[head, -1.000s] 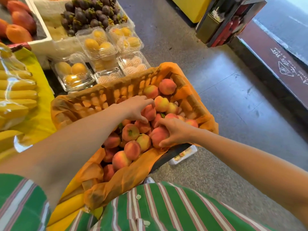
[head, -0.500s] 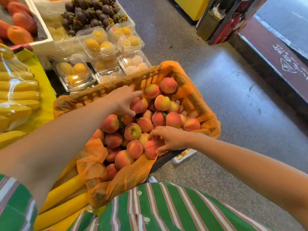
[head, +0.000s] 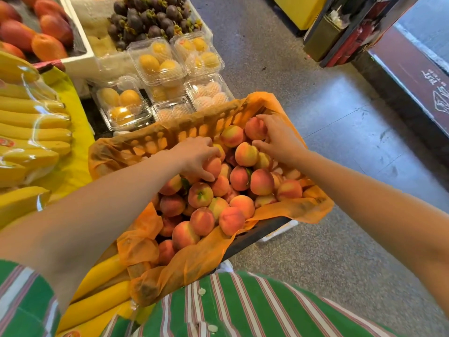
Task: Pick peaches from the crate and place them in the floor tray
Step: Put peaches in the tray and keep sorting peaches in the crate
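Red-orange peaches lie heaped in the crate, filling it nearly to the rim. The crate has lattice walls and an orange paper lining

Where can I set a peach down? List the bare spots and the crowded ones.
Free: the floor right of the crate, across to the mat. Crowded: the crate is heaped with peaches, where the left hand and right hand each grip one; boxes pack its far side, bananas its left.
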The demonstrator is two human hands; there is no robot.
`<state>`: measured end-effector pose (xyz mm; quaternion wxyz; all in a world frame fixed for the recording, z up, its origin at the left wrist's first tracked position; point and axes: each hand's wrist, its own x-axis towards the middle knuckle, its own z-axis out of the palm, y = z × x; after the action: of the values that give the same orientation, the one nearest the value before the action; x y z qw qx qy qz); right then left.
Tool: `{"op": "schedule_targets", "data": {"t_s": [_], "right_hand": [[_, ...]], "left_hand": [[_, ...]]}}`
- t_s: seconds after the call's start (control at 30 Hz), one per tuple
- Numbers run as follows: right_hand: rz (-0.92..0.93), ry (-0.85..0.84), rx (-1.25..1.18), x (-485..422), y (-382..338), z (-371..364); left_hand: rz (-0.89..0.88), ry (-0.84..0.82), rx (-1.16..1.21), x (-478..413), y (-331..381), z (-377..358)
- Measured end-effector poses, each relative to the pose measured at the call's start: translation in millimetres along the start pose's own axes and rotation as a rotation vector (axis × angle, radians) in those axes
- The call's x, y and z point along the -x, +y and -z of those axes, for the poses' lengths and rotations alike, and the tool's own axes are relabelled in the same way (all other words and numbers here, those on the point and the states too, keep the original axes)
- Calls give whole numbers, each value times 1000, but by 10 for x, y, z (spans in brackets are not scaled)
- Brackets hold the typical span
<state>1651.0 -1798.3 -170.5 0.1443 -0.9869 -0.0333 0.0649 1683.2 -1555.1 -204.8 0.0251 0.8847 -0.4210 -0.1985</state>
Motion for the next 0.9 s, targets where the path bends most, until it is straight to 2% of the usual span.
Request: {"op": "schedule_targets", "data": {"t_s": [0.1, 0.37, 0.43, 0.57, 0.7, 0.8, 0.9], "right_hand": [[-57, -75, 172, -105, -65, -61], [-14, -11, 292, -82, -51, -52], [33, 5, 271, -54, -39, -11], [194, -1, 79, 127, -160, 12], [332, -176, 18, 343, -311, -112], [395, -326, 64, 496, -387, -276], [383, -365, 116, 619, -385, -458]], "left_hand": [[12, 2, 28, -18, -3, 0], [29, 3, 64, 34, -4, -18], [27, -1, 57, 53, 11, -10], [27, 0, 43, 99, 42, -14], [23, 11, 36, 131, 56, -22], [26, 9, 28, 138, 47, -43], [35, 0, 27, 146, 37, -63]]}}
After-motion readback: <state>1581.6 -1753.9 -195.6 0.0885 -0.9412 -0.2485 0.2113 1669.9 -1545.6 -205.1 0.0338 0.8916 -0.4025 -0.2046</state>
